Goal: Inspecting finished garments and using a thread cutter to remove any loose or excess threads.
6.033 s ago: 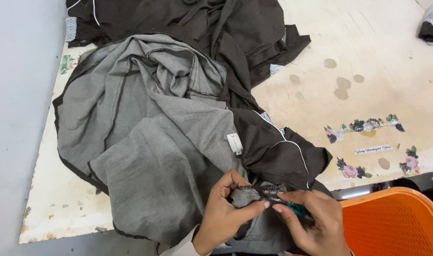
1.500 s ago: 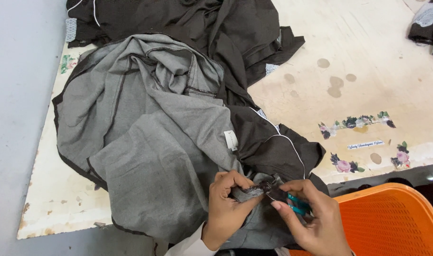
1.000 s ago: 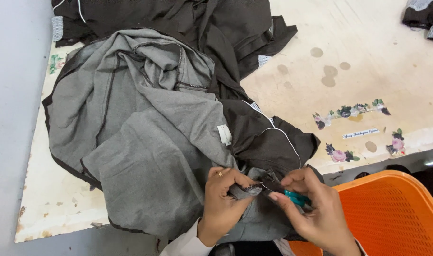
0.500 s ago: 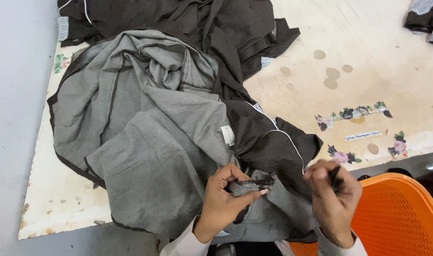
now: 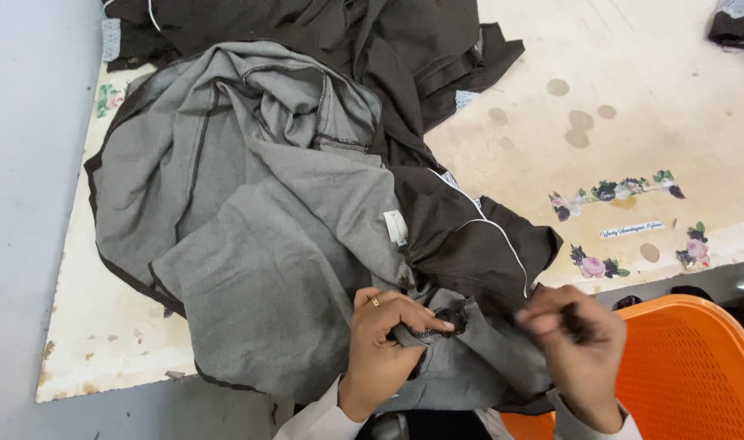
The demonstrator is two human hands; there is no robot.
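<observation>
Here, left hand (image 5: 384, 346): fingers pinched on the stitched edge of the grey garment (image 5: 258, 228).
Right hand (image 5: 580, 346): blurred, curled nearly closed; contents unclear.
Garment: spread over the pale surface (image 5: 682, 106).

white sew-in label (image 5: 396, 227) — on grey garment (image 5: 250, 244) | pale strip sticker (image 5: 630, 230) — table (image 5: 673, 98)
</observation>
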